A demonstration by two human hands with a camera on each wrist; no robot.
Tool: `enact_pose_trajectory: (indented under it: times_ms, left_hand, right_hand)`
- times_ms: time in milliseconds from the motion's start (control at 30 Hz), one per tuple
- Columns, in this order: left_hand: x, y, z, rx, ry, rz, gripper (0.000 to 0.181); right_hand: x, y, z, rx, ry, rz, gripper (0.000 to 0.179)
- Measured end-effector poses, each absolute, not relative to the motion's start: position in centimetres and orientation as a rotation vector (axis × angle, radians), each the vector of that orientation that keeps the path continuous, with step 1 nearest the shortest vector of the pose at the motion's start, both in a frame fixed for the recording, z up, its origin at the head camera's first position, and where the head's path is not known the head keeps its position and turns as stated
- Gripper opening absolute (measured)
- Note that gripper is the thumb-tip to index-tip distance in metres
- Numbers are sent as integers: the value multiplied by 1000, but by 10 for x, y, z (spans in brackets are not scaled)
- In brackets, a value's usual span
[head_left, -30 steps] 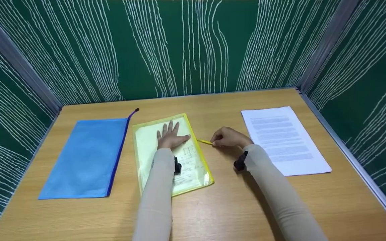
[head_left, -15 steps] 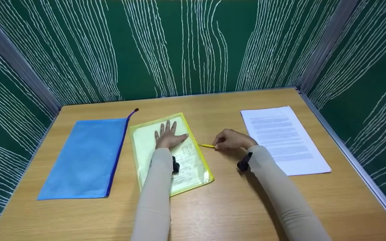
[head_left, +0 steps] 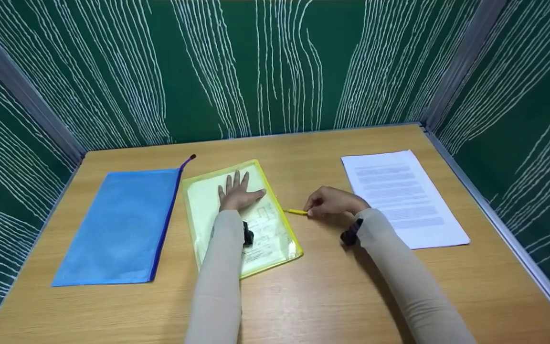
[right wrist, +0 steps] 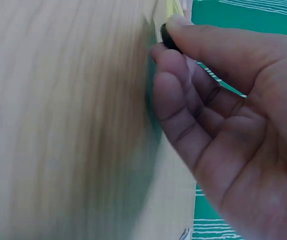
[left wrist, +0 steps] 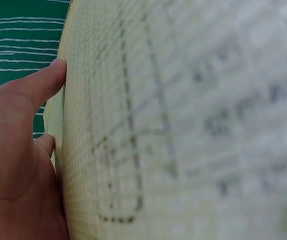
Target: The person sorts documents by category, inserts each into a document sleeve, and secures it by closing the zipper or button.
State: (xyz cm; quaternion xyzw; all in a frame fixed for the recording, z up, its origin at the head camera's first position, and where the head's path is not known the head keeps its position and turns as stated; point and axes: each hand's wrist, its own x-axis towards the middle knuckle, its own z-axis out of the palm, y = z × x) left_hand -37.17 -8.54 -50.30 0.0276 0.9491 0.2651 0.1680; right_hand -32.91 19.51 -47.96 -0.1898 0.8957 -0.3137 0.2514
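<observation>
A yellow see-through mesh zip pouch [head_left: 275, 251] with printed paper inside lies tilted in the middle of the table. My left hand [head_left: 239, 195] rests flat on its upper part, fingers spread. In the left wrist view the mesh [left wrist: 183, 125] fills most of the picture, beside the thumb. To the pouch's right, my right hand [head_left: 332, 200] pinches a thin yellow zipper strip [head_left: 296, 211] that reaches to the pouch's right edge. In the right wrist view a small dark end piece [right wrist: 169, 39] sits between thumb and forefinger. Where the strip meets the edge is too small to make out.
A blue zip pouch [head_left: 117, 227] with a purple zipper edge and a loose tail [head_left: 187, 161] lies on the left. White printed sheets [head_left: 399, 191] lie on the right, partly behind my right forearm. Green walls with white lines border the wooden table [head_left: 294, 310].
My right hand has moved slightly nearer to me and to the right, with the yellow strip in its fingers. The yellow pouch and left hand have shifted slightly to the left.
</observation>
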Motion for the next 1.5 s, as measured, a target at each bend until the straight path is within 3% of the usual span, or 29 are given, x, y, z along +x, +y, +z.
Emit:
enact_pose_trajectory:
  times_ms: [400,667,1500]
  left_hand:
    - [-393,-91,-522,71,2662,734,91]
    - [-385,-89,-516,95,2686,689,88]
    - [-374,-92,-500,62,2705,821,89]
  right_hand:
    - [-323,202,-480,-538,2389,-868,12]
    - [-319,206,-482,-644,2348,-903,12]
    - [-304,230,-482,-568,2144,-913,12]
